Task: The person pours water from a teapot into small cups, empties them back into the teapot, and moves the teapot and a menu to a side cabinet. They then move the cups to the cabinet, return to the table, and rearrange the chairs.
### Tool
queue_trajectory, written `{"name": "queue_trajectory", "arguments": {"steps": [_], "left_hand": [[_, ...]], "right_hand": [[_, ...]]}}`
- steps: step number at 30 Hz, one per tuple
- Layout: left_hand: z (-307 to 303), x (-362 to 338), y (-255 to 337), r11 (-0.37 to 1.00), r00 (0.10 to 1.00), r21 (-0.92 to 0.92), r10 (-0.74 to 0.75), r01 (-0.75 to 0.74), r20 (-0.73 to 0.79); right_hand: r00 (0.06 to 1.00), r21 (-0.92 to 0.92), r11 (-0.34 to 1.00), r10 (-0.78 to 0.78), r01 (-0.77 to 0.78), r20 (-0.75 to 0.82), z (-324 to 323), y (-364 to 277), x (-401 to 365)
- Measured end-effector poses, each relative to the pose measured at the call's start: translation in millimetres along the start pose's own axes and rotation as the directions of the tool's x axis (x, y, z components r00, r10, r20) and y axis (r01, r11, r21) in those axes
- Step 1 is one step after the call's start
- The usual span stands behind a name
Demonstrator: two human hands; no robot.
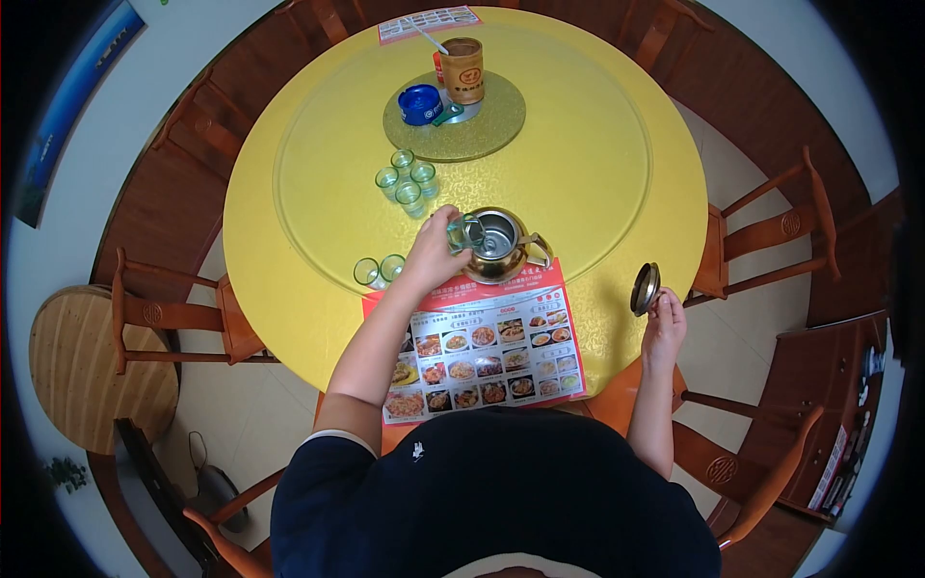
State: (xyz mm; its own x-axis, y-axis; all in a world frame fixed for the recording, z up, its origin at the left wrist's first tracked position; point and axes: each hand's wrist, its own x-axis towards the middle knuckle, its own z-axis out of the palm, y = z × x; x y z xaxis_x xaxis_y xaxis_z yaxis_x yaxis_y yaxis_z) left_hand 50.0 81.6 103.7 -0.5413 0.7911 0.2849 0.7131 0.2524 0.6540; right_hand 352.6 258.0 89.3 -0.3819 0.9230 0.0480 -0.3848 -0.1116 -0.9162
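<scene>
My left hand [436, 252] is closed round a small clear green-tinted glass [457, 234], tilted at the open mouth of a shiny metal teapot [497, 273]. The pot's handle points right, and its inside shows silvery. Off to the right, beyond the table's edge, my right hand [664, 326] grips the round metal lid [645, 289], held on edge. Two more glasses, one of them a drinking glass [366, 273], stand left of my left wrist. Several similar glasses [410, 198] cluster farther back.
The round table has a yellow cover [323, 183]. A printed picture menu [482, 352] lies at the near edge, under the pot's front. Farther back, a turntable [501, 130] carries a blue ashtray [420, 104] and a brown holder [463, 72]. Wooden chairs [771, 226] surround the table.
</scene>
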Motion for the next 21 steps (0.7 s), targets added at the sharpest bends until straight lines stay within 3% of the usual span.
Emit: {"name": "queue_trajectory", "arguments": {"steps": [16, 21], "left_hand": [[-8.4, 9.0, 20.1, 0.949, 0.991, 0.298, 0.068, -0.099, 0.115], [-3.0, 12.2, 20.9, 0.826, 0.951, 0.473, 0.242, -0.306, 0.192]], "right_hand": [[1.0, -0.003, 1.0, -0.002, 0.002, -0.016, 1.1, -2.5, -1.7], [1.0, 0.001, 1.0, -0.009, 0.009, -0.026, 1.1, -2.2, -2.3]]}}
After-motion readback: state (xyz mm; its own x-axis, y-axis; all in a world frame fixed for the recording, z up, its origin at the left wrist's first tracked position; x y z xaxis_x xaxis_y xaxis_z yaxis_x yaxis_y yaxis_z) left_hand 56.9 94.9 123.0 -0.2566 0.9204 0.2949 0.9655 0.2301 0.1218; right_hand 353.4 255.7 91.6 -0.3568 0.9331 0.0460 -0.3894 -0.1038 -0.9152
